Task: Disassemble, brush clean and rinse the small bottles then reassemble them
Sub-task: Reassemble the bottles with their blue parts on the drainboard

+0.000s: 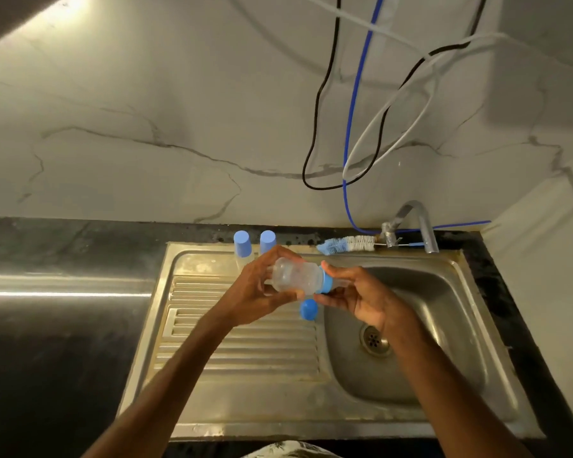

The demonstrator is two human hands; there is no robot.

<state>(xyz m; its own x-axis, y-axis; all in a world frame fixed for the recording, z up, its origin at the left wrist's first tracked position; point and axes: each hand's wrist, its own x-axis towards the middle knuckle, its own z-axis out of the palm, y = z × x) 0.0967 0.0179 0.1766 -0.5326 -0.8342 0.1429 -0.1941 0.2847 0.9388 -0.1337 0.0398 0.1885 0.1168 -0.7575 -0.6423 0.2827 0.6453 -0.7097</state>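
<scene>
Clear bottle [295, 276] lies sideways above the drainboard [245, 352], left hand [255, 289] curled round its body as an anchor while right hand [358, 295] pinches the blue collar [327, 281], likely to twist it.

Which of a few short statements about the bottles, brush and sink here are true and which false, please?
The left hand and right hand hold a clear plastic bottle with a blue collar sideways. True.
The blue-and-white bristle brush is inside that bottle. False: it lies on the steel sink's back rim near the tap.
Two blue-capped bottles stand behind the hands. True.
The loose round blue cap lies in the basin. False: it lies on the ribbed drainboard beside the basin.
</scene>
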